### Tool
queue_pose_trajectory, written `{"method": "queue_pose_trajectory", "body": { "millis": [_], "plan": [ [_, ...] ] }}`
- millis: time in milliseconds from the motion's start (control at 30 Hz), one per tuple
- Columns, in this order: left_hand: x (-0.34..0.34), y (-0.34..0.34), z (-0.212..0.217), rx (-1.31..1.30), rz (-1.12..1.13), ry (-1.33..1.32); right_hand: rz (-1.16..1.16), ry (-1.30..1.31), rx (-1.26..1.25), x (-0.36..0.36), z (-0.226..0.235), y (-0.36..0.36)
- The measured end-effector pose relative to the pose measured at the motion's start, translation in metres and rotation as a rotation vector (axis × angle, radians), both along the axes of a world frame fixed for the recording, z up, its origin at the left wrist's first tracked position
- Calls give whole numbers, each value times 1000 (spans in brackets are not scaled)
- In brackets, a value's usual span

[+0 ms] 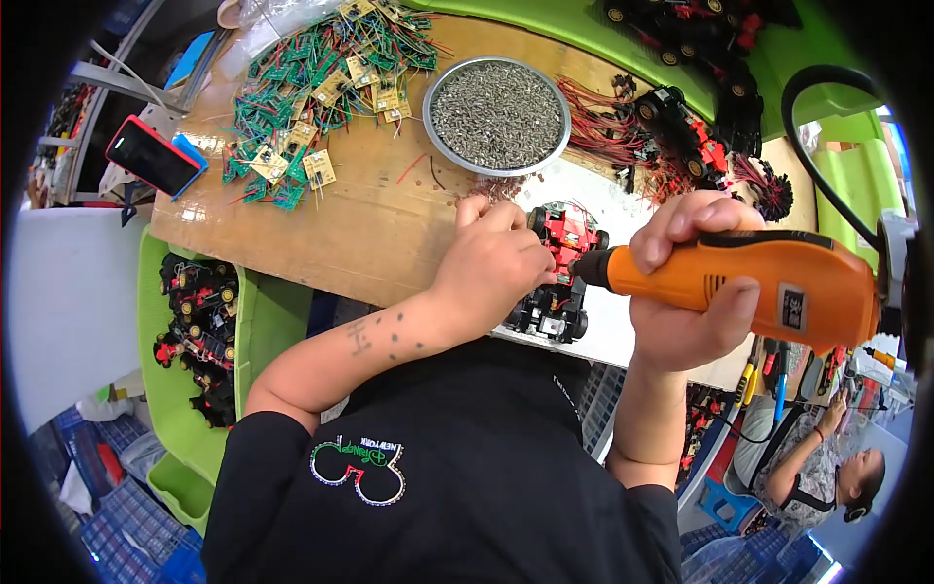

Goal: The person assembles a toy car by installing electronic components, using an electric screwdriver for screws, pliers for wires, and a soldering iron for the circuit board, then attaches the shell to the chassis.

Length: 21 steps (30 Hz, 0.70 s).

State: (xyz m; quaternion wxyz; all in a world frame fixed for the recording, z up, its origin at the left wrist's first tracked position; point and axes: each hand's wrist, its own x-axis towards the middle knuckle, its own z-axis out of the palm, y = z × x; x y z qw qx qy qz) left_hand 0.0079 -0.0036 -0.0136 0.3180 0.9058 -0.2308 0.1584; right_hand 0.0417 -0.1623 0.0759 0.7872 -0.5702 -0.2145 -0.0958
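Note:
My right hand (691, 292) is wrapped round an orange electric screwdriver (769, 287), held level above the table. Its dark nose reaches left to a red and black toy car chassis (569, 229) lying on a white sheet. At the chassis's left side my left hand (491, 258) grips it, fingers bent and closed; the fingertips are partly hidden. The lower end of the chassis, with black wheels and a silvery part, shows below the tool's nose. The screwdriver's tip meets the red middle part, though the exact contact is too small to make out.
A round metal bowl (497, 117) of small screws stands beyond my hands. Green circuit boards (292, 107) with wires lie heaped at the far left, near a red-cased phone (156, 156). Green bins (195, 428) hold more car parts. At the lower right another person (812, 467) sits.

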Motion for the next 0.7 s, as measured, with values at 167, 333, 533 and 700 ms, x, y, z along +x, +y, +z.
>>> {"method": "queue_pose_trajectory", "body": {
  "millis": [167,333,533,700],
  "plan": [
    [-4,-4,0,-19,-11,26,-17,62,-11,-12,4,-1],
    [-6,-9,-1,-24,-32,6,-26,94,-44,-20,8,-3],
    [-8,-4,-6,-151,-106,116,-29,68,-48,-22,6,-7],
    [-18,13,3,-343,-138,394,-120,99,-52,-27,6,-21]
  ]
}}
